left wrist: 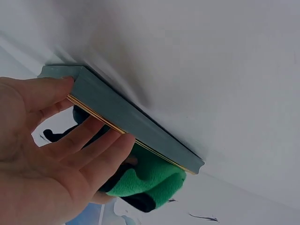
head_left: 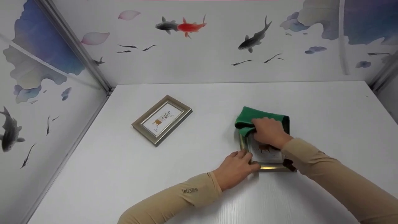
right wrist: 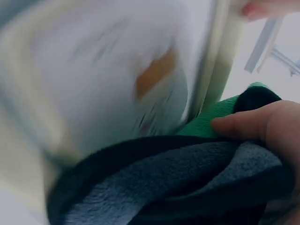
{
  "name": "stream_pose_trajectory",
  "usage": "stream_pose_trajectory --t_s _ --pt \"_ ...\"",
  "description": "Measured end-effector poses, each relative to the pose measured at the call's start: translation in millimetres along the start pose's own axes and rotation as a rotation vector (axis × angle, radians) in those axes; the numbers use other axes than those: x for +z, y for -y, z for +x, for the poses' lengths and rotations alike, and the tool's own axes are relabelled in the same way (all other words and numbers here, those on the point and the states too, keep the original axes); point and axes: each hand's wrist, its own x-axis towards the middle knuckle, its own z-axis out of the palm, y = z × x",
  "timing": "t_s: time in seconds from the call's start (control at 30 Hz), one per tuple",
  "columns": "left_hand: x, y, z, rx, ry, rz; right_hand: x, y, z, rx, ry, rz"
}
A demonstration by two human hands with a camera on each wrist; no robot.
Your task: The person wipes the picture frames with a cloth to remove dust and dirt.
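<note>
A gold-edged picture frame [head_left: 273,168] lies on the right half of the table. My left hand [head_left: 235,168] holds its lower left corner; in the left wrist view the thumb [left wrist: 56,89] is on the frame's outer side [left wrist: 136,119] and the fingers reach over its gold edge. My right hand [head_left: 270,132] grips a folded green and black cloth [head_left: 248,115] over the upper part of the frame, covering that part. In the right wrist view the dark side of the cloth [right wrist: 154,178] bunches beside the picture [right wrist: 108,70], which is blurred.
A second picture frame [head_left: 183,115], with a deer print, lies turned at an angle on the left half of the white table [head_left: 102,186]. Walls [head_left: 199,62] with painted fish stand behind and at the left, and a metal post [head_left: 77,46] rises at the left corner.
</note>
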Motion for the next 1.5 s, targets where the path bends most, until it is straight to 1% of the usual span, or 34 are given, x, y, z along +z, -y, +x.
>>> stream_pose_trajectory --t_s 0.1,0.2,0.27,0.33,0.43,0.5,0.57,0.67,0.73,0.8,0.9,1.0,1.1,1.2,1.3,1.37,1.5 --pt "-0.2 -1.0 0.5 0.003 0.016 0.009 2 5 -2.1 -0.067 0.035 0.101" --pt "-1.0 -1.9 1.0 0.003 0.059 0.012 3 3 -8.1 -0.178 0.084 0.145" --pt "-2.7 -1.4 0.6 0.000 0.091 0.010 2 -1 -12.6 -0.261 0.104 0.113" --pt "-3.7 0.0 -0.5 -0.005 0.115 0.002 0 -8 -16.3 -0.340 0.108 0.040" --pt "-3.6 2.8 -2.0 -0.006 0.111 -0.005 -2 -20 -21.0 -0.392 0.093 -0.090" --pt "-2.5 3.7 -2.5 -0.008 0.096 0.001 -3 -29 -24.0 -0.382 0.074 -0.166" --pt "-1.8 3.9 -2.0 -0.008 0.085 0.013 -6 -35 -27.7 -0.327 0.056 -0.220" --pt "-1.7 3.6 -0.9 -0.008 0.089 0.029 -9 -40 -32.8 -0.233 0.017 -0.297" --pt "-1.8 3.7 -0.3 -0.001 0.091 0.027 -10 -40 -36.2 -0.172 -0.003 -0.328" --pt "-1.3 4.1 0.0 0.004 0.080 0.014 -9 -36 -39.7 -0.124 -0.015 -0.335" --pt "-0.7 4.7 0.3 0.009 0.064 -0.004 -6 -27 -43.6 -0.067 -0.011 -0.299" --pt "-0.6 4.8 0.7 0.006 0.061 -0.010 -4 -14 -43.3 -0.032 -0.013 -0.242" --pt "-1.1 3.3 1.9 -0.001 0.068 -0.001 0 -3 -38.8 -0.038 -0.039 -0.157" --pt "-2.1 0.3 3.6 0.000 0.080 0.003 6 3 -32.9 -0.099 -0.066 -0.051" --pt "-3.1 -2.8 5.6 0.011 0.092 0.006 11 4 -29.4 -0.180 -0.054 0.050" --pt "-4.3 -4.2 6.7 0.017 0.102 0.010 11 1 -29.1 -0.237 -0.022 0.107" --pt "-5.7 -5.4 7.6 0.026 0.126 0.028 6 -9 -33.0 -0.347 0.075 0.179"
